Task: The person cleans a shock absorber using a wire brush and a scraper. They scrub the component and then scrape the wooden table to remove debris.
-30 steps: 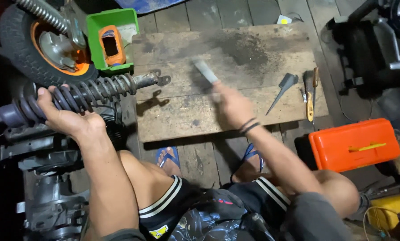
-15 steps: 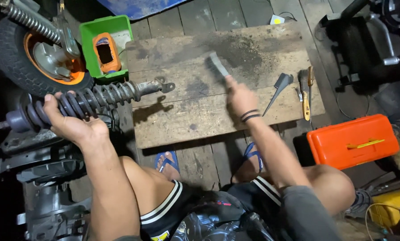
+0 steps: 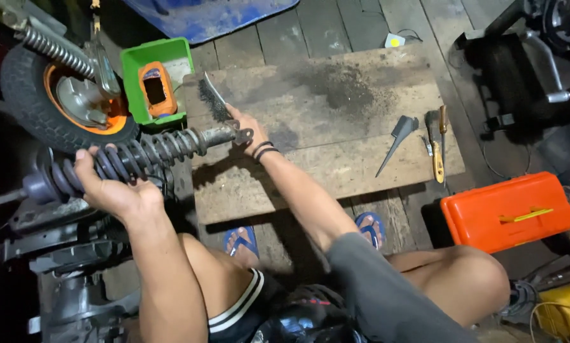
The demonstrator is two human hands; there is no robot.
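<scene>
My left hand (image 3: 110, 184) grips a dark coil-spring shock absorber (image 3: 142, 152) around its coils and holds it nearly level, its metal eye end (image 3: 239, 134) over the left edge of a worn wooden board (image 3: 336, 146). My right hand (image 3: 242, 126) holds a wire brush (image 3: 212, 98) by the handle, bristles just above the shock's metal end. Two dark bands circle my right wrist.
A green bin (image 3: 151, 70) with an orange part stands by a small tyre on an orange rim (image 3: 62, 95). A dark dirt patch (image 3: 348, 82), a grey pointed tool (image 3: 396, 136) and a yellow-handled tool (image 3: 437, 152) lie on the board. An orange toolbox (image 3: 507, 213) sits right; engine parts (image 3: 62, 254) left.
My right hand has carried the wire brush leftward from the middle of the board to the shock absorber's metal end. The left hand keeps its grip on the spring.
</scene>
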